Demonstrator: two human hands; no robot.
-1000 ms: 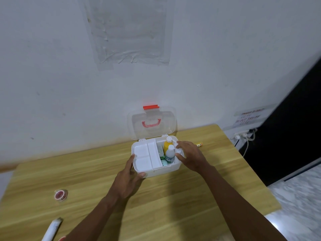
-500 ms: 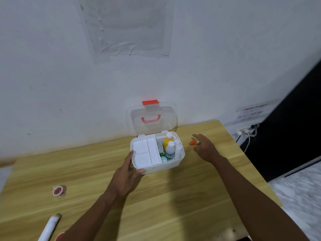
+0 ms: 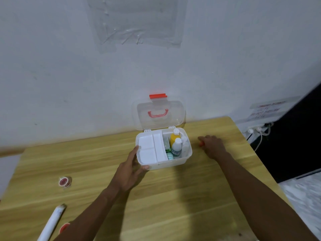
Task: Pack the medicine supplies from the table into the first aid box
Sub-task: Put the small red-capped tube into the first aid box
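Note:
The white first aid box (image 3: 173, 164) stands open on the wooden table (image 3: 173, 209), its clear lid (image 3: 159, 117) with a red handle leaning back against the wall. Inside are a white tray insert (image 3: 149, 150), a yellow bottle (image 3: 174, 138), a white bottle (image 3: 177, 148), a second pale bottle (image 3: 185, 145) and green packets (image 3: 168, 150). My left hand (image 3: 130, 173) grips the box's front left corner. Right of the box, my right hand (image 3: 212, 145) lies on the table, fingers closed over a small red-tipped item (image 3: 201, 144), which is mostly hidden.
A small red tape roll (image 3: 64, 182) lies at the table's left. A white tube (image 3: 52, 221) and a red cap (image 3: 64, 227) sit near the front left edge. Wall sockets with cables (image 3: 257, 130) hang beyond the table's right edge.
My right hand left the bottles in the box, moved right and closed over the red-tipped item on the table. My left hand stayed on the box.

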